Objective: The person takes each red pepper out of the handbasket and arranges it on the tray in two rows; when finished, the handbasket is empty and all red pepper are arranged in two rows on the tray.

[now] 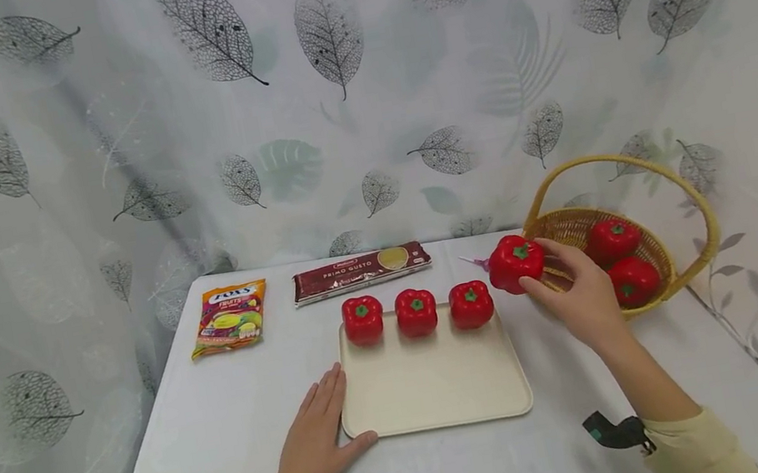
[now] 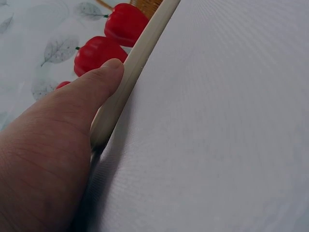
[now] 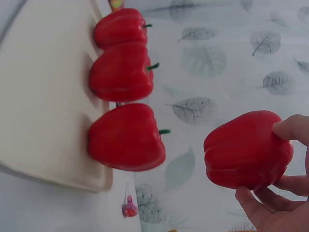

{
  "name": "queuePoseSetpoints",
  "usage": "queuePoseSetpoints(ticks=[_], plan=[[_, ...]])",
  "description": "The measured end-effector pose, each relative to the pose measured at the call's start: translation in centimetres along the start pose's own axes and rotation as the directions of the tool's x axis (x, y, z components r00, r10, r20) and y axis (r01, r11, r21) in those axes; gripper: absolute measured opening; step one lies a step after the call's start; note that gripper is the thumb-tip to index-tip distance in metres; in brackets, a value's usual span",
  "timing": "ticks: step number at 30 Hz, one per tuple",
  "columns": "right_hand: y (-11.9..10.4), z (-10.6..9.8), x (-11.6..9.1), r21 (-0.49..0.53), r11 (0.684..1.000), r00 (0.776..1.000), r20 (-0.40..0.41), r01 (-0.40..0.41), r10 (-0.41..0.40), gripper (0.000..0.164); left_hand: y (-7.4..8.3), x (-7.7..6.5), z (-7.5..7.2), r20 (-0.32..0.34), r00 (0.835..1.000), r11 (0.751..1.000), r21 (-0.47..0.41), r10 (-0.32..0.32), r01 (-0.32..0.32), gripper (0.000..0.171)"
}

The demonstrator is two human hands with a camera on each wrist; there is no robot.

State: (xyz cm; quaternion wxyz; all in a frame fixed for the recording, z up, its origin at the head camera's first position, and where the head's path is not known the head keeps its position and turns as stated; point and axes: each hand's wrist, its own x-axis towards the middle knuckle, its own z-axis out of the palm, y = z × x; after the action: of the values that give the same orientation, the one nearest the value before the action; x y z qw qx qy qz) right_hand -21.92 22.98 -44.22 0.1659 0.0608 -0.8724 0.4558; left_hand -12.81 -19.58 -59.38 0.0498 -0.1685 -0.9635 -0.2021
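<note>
Between the fingertips and thumb of my right hand, a red bell pepper is held up, beyond the tray's far right corner. The right wrist view shows this bell pepper apart from the others. Three more bell peppers, left, middle and right, stand in a row along the far edge of a cream tray. My left hand lies flat with straight fingers at the tray's left side. Its thumb touches the tray rim in the left wrist view.
A wicker basket with a tall handle stands at the right, holding two bell peppers. At the back lie a dark red biscuit packet and an orange candy bag. A small purple-wrapped lollipop lies near the tray's far right corner.
</note>
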Motion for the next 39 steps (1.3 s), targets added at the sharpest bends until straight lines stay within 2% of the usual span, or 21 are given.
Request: queuePoseSetpoints(ticks=[5,12,19,26,31,39], plan=[[-0.6,1.0,-0.8,0.074,0.996,0.998,0.045,0.040,-0.043,0.071,0.0,-0.2,0.0,-0.001,1.000,1.000,-0.003,-0.003,0.003,0.112],[-1.6,2.2,-1.7,0.070,0.996,0.995,0.077,0.055,-0.060,0.073,0.0,-0.1,0.2,-0.008,1.000,1.000,-0.004,0.004,-0.004,0.112],[-2.3,3.1,-2.2,0.088,0.994,0.992,0.109,0.057,-0.067,0.072,0.0,-0.1,0.4,-0.052,0.998,1.000,0.002,0.024,-0.024,0.110],[-3.0,4.1,-2.7,0.135,0.987,0.984,0.142,0.088,-0.107,0.072,0.2,0.0,0.2,-0.029,1.000,1.000,-0.002,-0.004,0.004,0.112],[-3.4,5.0,-3.2,0.129,0.988,0.980,0.166,0.087,-0.108,0.072,0.2,0.1,0.1,-0.024,1.000,1.000,0.000,-0.010,0.010,0.113],[-4.1,6.6,-4.0,0.171,0.981,0.972,0.196,0.095,-0.128,0.070,0.0,0.0,0.2,-0.041,0.999,1.000,-0.019,-0.009,0.008,0.112]])
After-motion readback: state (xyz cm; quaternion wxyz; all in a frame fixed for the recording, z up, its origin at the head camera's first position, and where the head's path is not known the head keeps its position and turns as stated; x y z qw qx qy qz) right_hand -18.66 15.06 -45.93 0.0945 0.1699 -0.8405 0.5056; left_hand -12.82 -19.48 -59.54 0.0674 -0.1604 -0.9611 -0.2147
